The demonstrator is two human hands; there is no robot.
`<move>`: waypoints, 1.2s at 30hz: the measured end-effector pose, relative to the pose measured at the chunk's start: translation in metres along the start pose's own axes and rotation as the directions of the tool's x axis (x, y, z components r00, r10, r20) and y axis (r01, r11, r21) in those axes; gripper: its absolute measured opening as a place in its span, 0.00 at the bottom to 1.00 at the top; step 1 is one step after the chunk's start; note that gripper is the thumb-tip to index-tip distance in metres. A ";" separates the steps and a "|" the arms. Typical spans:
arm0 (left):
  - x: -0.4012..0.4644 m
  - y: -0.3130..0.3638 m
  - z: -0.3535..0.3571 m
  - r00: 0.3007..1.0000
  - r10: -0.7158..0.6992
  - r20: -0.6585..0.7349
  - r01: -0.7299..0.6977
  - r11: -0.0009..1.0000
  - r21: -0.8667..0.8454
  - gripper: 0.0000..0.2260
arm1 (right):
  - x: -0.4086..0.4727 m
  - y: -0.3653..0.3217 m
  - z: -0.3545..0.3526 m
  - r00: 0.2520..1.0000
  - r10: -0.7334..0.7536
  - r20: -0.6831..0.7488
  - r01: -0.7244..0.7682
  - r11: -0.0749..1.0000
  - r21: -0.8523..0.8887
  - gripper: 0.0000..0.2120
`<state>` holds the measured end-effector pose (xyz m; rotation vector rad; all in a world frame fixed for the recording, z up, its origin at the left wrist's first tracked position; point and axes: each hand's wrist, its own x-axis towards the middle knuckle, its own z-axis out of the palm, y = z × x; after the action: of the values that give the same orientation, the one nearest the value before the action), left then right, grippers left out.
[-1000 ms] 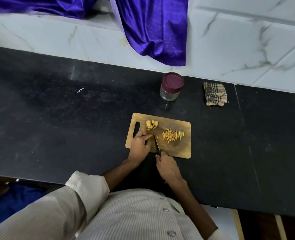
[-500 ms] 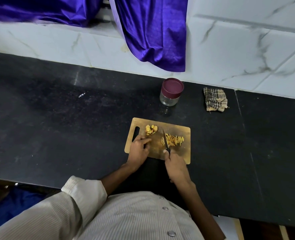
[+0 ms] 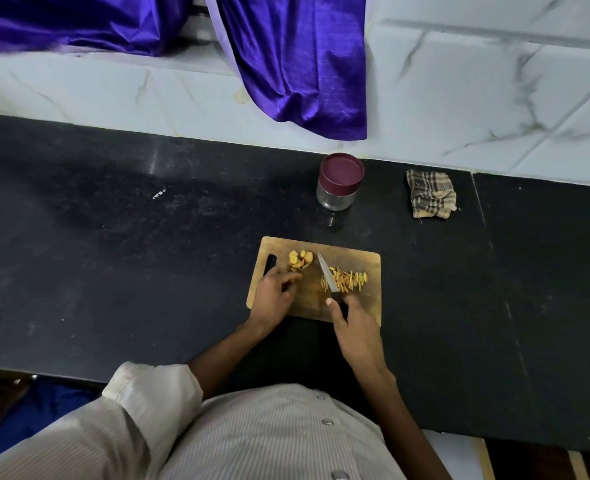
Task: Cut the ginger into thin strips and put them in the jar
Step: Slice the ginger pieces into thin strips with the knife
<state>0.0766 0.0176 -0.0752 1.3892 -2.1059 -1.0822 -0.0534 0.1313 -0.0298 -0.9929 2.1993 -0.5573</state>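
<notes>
With my right hand [image 3: 354, 323] gripping the knife [image 3: 328, 277] beside the ginger strips [image 3: 347, 280] and my left hand's [image 3: 274, 294] curled fingertips touching the ginger slices [image 3: 299, 260] on the cutting board [image 3: 321, 306], I risked nicking them or scattering strips, the jar [image 3: 338, 183] standing lidded.

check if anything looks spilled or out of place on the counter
Nothing stands out. The ginger strips and ginger slices all lie on the cutting board; the jar stands upright, lid on.

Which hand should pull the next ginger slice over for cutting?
Left. The left hand has its fingers at the ginger slices; the right hand grips the knife.
</notes>
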 end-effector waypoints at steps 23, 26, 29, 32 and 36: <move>0.077 0.021 0.001 0.991 0.062 0.121 -0.095 0.950 0.296 0.11 | 0.008 0.014 -0.001 0.999 0.036 0.033 -0.037 0.998 0.046 0.20; 0.075 0.020 0.001 0.992 0.084 0.098 -0.108 0.957 0.270 0.07 | 0.008 0.013 0.001 0.999 0.030 0.032 -0.031 0.998 0.061 0.20; 0.075 0.018 0.002 0.992 0.066 0.109 -0.096 0.950 0.299 0.12 | 0.009 0.013 0.002 0.999 0.021 0.030 -0.023 0.999 0.045 0.20; 0.077 0.016 0.002 0.993 0.044 0.113 -0.078 0.942 0.325 0.12 | 0.008 0.013 0.002 0.999 0.018 0.030 -0.019 1.000 0.023 0.21; 0.073 0.019 0.001 0.988 0.097 0.124 -0.127 0.955 0.269 0.06 | 0.006 0.014 0.002 0.999 0.025 0.032 -0.025 0.999 0.019 0.22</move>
<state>0.0334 -0.0438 -0.0669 1.3355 -2.4607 -0.8622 -0.0620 0.1351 -0.0425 -0.9564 2.1716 -0.5467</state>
